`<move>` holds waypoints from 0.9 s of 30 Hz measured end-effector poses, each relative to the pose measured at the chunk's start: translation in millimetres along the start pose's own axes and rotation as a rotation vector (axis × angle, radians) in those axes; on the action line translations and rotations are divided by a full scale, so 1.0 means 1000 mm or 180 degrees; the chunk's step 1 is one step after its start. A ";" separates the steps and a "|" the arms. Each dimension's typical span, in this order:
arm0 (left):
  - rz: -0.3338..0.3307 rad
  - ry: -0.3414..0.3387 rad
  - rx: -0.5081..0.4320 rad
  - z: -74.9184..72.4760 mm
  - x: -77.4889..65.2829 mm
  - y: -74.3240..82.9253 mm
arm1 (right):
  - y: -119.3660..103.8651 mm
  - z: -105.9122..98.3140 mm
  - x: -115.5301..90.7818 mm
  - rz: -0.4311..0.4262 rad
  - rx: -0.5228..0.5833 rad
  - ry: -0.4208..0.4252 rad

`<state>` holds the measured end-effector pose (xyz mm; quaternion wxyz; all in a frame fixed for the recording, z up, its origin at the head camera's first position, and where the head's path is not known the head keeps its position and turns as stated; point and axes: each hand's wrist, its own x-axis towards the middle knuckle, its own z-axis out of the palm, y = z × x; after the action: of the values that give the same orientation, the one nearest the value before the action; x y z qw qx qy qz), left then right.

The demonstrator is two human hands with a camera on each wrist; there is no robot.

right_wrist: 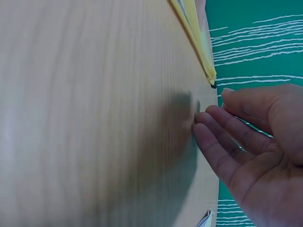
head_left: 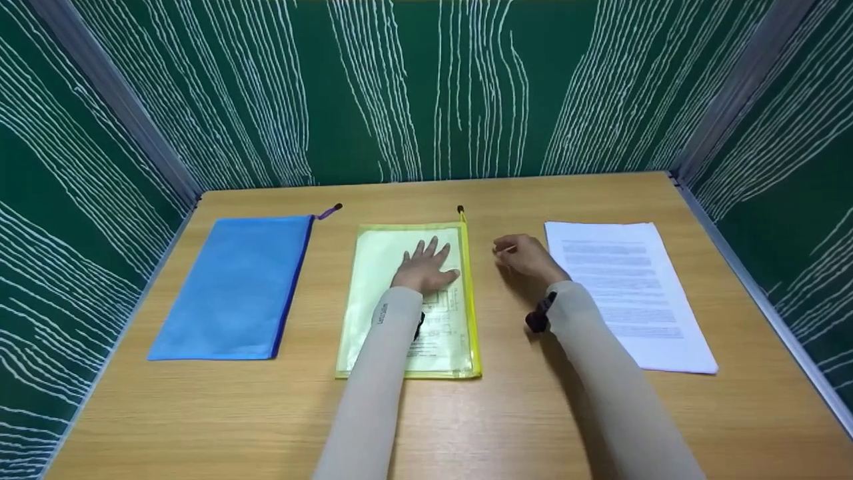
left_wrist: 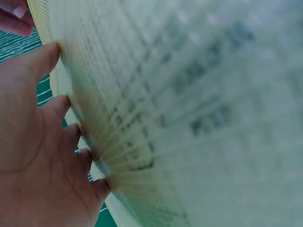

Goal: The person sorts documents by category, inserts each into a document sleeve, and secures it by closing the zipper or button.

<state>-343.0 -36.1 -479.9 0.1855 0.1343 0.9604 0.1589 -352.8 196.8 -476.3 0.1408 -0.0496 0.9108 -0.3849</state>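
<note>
A clear zip pouch (head_left: 373, 300) with yellow edging lies flat in the middle of the table, printed paper showing through it. My left hand (head_left: 426, 268) rests on its upper half with fingers spread; the left wrist view shows the fingertips (left_wrist: 102, 187) on its meshed surface. The pouch's yellow zip edge (head_left: 472, 313) runs down its right side, the zip pull at the far corner. Just right of that edge, my right hand (head_left: 526, 258) is low over the bare wood, fingers loosely bent and holding nothing. In the right wrist view its fingertips (right_wrist: 203, 132) hover by their shadow.
To the left lies a blue zip pouch (head_left: 230, 287) with a dark blue zip edge and a purple pull (head_left: 328, 212). A stack of printed sheets (head_left: 620, 293) lies at the right, partly under my right forearm. Green panels (head_left: 426, 87) with white lines enclose the table's back and sides.
</note>
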 end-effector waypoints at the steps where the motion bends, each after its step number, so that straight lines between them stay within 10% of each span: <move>1: -0.0005 0.0000 -0.0005 0.000 0.000 0.000 | -0.001 -0.001 0.002 0.0014 -0.0007 -0.0005; 18: 0.0022 -0.0074 0.0036 0.003 -0.009 0.006 | -0.013 -0.002 0.043 0.0133 -0.0077 -0.0073; 27: 0.0010 -0.0122 -0.0005 0.012 -0.011 0.006 | -0.016 0.007 0.061 -0.0391 -0.0592 0.0083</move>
<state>-327.6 -31.2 -484.6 0.2036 0.1386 0.9563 0.1574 -409.3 168.5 -483.1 0.0999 -0.1132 0.9396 -0.3072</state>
